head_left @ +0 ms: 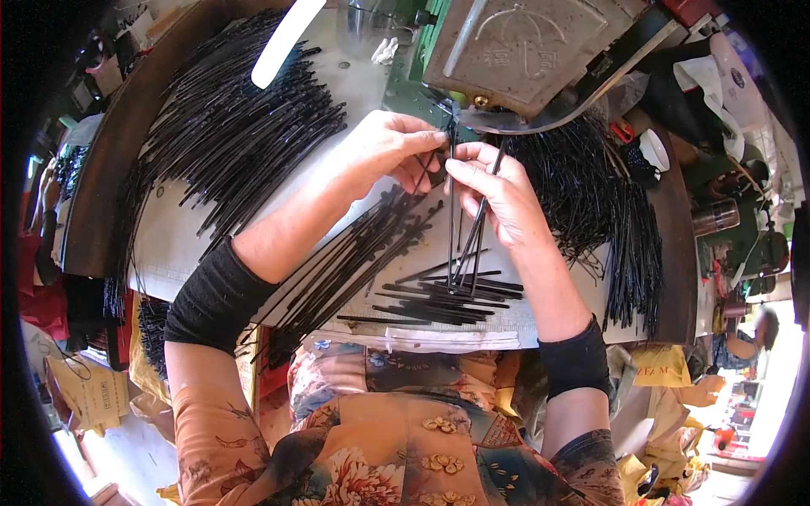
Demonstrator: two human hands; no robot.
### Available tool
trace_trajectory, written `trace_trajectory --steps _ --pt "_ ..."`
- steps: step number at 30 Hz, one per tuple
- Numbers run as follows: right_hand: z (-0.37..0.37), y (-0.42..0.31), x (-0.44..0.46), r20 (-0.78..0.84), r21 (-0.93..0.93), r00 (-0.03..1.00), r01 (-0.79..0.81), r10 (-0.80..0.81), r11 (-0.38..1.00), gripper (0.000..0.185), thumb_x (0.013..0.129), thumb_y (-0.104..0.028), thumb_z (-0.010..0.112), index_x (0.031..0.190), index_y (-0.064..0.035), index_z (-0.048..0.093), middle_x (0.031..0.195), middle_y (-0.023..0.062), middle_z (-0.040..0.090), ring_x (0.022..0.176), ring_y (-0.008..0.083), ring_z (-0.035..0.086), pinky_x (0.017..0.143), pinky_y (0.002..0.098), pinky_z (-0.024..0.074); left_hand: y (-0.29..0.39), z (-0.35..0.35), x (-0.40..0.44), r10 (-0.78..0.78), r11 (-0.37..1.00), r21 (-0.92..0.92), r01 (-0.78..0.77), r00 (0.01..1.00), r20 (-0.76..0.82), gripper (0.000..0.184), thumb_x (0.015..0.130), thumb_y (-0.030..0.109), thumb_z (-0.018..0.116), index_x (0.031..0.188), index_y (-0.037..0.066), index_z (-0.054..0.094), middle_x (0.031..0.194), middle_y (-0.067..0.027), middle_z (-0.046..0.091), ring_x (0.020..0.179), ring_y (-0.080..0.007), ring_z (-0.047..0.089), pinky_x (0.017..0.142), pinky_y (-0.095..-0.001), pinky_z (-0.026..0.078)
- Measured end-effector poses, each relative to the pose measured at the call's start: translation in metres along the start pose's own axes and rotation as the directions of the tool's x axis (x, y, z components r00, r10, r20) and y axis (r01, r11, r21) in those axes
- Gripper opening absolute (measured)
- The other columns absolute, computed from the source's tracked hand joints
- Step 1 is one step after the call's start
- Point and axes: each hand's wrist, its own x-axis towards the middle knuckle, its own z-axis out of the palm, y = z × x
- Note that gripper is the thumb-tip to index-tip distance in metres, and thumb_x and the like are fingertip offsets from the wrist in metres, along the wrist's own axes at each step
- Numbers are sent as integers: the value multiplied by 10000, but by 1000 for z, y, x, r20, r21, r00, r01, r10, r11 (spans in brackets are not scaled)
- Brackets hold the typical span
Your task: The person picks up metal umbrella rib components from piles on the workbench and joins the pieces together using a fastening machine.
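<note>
Both my hands work close together just below the head of a green machine (506,55), whose grey cover bears an umbrella emblem. My left hand (392,150) is closed, thumb and fingers pinching a thin black umbrella rib near the machine's working point. My right hand (498,190) is closed around a few long black umbrella ribs (475,240), which hang down from its fingers. Their lower ends are over a small loose pile of black rods (443,299). Exactly where the upper ends meet the machine is hidden by my fingers.
A large heap of black ribs (245,118) lies at the left, another heap (574,185) at the right. A fanned bundle (346,261) rests on the pale tabletop (169,228) below my left forearm. A curved brown rim (105,177) borders the table. A white lamp tube (287,42) juts in above.
</note>
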Motion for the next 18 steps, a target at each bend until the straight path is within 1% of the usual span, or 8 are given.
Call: trace_trajectory --steps 5,7,11,13,18 --pt "2 -2 -1 -12 24 1000 -22 22 999 278 814 -171 651 999 12 554 751 56 603 556 87 520 447 200 374 1 0 -1 -4 999 40 4 1000 0 272 854 272 618 888 3 637 671 -45 611 481 -115 585 414 -207 440" --pt "3 -3 -1 -13 42 999 -34 35 999 280 814 -168 650 1001 15 552 751 58 604 553 90 521 447 200 374 2 0 0 9 1000 30 -9 1000 5 276 854 274 618 882 0 635 670 -46 609 475 -114 581 410 -209 437" --pt "5 -4 -3 -10 61 1000 -2 2 998 283 816 -163 646 1007 21 546 743 60 605 561 93 528 446 203 376 6 0 -3 43 999 20 -43 999 24 281 855 277 617 873 -3 632 664 -45 605 468 -114 577 405 -207 433" --pt "5 -3 -3 8 59 1000 -2 1 998 285 815 -160 645 1009 23 544 738 61 605 560 94 528 446 204 376 2 -2 -3 25 999 23 -25 999 24 284 857 279 615 880 -3 632 662 -45 603 469 -114 577 404 -205 431" --pt "6 -3 -1 -8 51 1000 3 -3 999 273 813 -154 646 996 22 546 733 66 605 542 96 520 446 205 376 1 -2 -1 14 1000 11 -14 1000 14 293 859 284 613 900 -6 630 663 -47 604 465 -114 576 401 -203 429"
